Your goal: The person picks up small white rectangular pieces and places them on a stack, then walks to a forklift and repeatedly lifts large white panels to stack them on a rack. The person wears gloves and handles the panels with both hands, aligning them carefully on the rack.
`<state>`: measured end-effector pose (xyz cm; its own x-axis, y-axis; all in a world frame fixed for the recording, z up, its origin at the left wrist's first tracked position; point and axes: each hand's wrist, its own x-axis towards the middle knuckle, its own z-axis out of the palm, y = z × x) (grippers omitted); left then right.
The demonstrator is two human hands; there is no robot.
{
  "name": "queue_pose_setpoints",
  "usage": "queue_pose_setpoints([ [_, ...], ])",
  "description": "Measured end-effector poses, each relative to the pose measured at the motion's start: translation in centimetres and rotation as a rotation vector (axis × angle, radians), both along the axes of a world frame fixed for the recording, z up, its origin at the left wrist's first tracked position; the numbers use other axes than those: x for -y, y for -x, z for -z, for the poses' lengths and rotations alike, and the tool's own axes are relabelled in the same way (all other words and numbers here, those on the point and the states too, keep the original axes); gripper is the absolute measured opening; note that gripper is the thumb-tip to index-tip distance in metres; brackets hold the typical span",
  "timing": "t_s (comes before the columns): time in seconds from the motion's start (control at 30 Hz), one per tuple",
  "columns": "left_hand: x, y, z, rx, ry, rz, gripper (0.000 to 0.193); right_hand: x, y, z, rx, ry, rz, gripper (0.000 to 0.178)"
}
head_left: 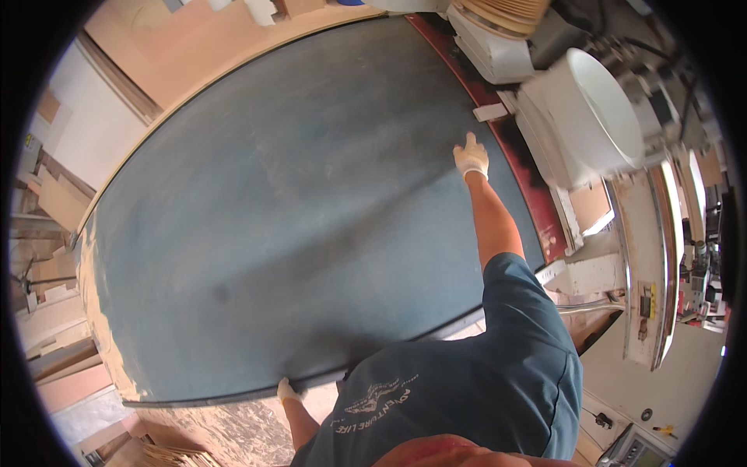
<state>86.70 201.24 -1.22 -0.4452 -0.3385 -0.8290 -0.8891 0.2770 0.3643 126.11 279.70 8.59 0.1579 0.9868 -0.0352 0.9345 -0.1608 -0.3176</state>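
Note:
A large dark blue-grey surface (257, 194) fills most of the view, with a black rim along its near edge. Over its right part reaches my right hand (471, 159) in a pale glove, its fingers apart and nothing visible in them. Whether it touches the surface I cannot tell. My left hand (288, 391), also gloved, is at the near edge of the surface, left of my body. Its fingers are small in view and partly hidden at the rim.
Along the right side runs a dark red strip (529, 175) with a small white block (490, 112) on it. Beyond stand a machine with a white round drum (599, 113) and a ribbed hose (506, 14). Boards (74, 198) and wood scraps lie on the left.

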Motion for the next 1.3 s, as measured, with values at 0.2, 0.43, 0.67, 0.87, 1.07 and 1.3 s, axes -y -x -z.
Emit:
queue_pose_setpoints([
  [0.2, -2.8, 1.0, 0.9, -0.069, -0.021, 0.067, 0.048, -17.8, -1.8, 5.2, 0.497, -0.04, 0.006, 0.043],
  [0.43, 0.4, -0.1, 4.6, -0.077, 0.614, -0.315, 0.069, -17.0, -2.2, 6.7, 0.527, -0.136, -0.173, 0.041],
  [0.67, -1.0, -5.1, 0.7, -0.11, 0.329, -0.1, 0.055, 8.9, 4.8, 6.1, 0.329, -0.013, -0.533, 0.043],
  [0.87, -0.4, -4.6, -5.2, 0.024, 0.237, -0.041, 0.054, 29.9, 21.0, 4.8, 0.214, 0.176, -0.896, 0.06],
  [1.07, 9.9, -5.0, -5.3, -0.022, -0.697, 0.186, 0.042, 47.3, 37.9, 3.2, -0.182, 0.158, -1.14, 0.076],
  [1.3, 32.2, 0.8, -1.1, -0.092, -0.713, 0.151, 0.026, 62.5, 51.6, 3.0, -0.29, 0.575, -0.655, 0.07],
])
